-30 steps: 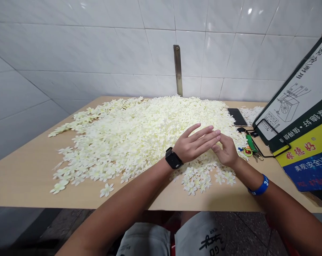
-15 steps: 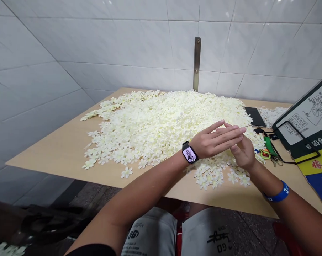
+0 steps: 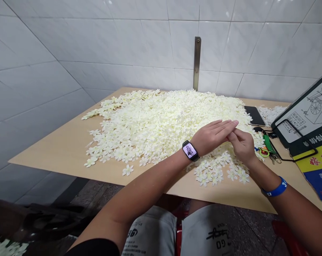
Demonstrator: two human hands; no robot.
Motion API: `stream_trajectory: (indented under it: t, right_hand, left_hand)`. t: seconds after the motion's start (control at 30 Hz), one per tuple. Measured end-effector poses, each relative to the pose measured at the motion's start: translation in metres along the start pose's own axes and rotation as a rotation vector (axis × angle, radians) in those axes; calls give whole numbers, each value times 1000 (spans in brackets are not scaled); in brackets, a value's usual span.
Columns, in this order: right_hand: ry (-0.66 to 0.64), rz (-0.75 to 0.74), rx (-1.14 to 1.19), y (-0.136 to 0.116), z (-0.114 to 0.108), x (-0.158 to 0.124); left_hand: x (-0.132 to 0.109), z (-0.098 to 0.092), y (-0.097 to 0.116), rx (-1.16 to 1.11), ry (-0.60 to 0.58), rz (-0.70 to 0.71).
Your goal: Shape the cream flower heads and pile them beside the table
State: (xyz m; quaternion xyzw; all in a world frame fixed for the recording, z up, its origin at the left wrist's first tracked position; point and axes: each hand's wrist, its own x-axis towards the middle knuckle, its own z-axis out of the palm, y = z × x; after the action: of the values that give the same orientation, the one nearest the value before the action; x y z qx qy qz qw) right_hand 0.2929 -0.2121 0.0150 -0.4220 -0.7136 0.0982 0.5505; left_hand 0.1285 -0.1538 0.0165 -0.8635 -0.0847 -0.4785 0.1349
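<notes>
A broad heap of pale cream artificial flowers (image 3: 161,121) covers the middle of the tan table (image 3: 56,153). My left hand (image 3: 210,137), with a watch at its wrist, lies palm down above the heap's front right part, its fingers stretched out to the right. Against its fingertips rests my right hand (image 3: 242,144), with a blue band on the wrist; its thumb shows and its other fingers are partly hidden by the left hand. Nothing can be seen held between the palms. Several loose flowers (image 3: 209,174) lie just below the hands.
To the right are a dark phone (image 3: 254,116), keys with a green tag (image 3: 269,145), small white pieces (image 3: 273,114) and a leaning printed box (image 3: 310,117). A metal bracket (image 3: 197,64) is fixed to the tiled wall. More flowers (image 3: 10,248) show at the lower left.
The left hand's spread fingers have come closer together and its tips have drawn back slightly left. My right hand has shifted slightly left and up, still touching the left.
</notes>
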Motion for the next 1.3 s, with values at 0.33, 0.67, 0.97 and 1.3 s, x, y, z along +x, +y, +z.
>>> stream_trajectory:
  t: [0.33, 0.67, 0.97, 1.3]
  right_hand:
    - [-189, 195, 352, 0, 3, 3]
    - [-272, 296, 594, 9, 2, 4]
    - [-308, 357, 612, 10, -1, 5]
    - [-223, 387, 531, 6, -2, 9]
  left_hand:
    - [-11, 3, -6, -142, -66, -82]
    - [-1, -14, -2, -317, -193, -198]
    - [-7, -13, -9, -339, -195, -165]
    - [-4, -10, -7, -272, -311, -268]
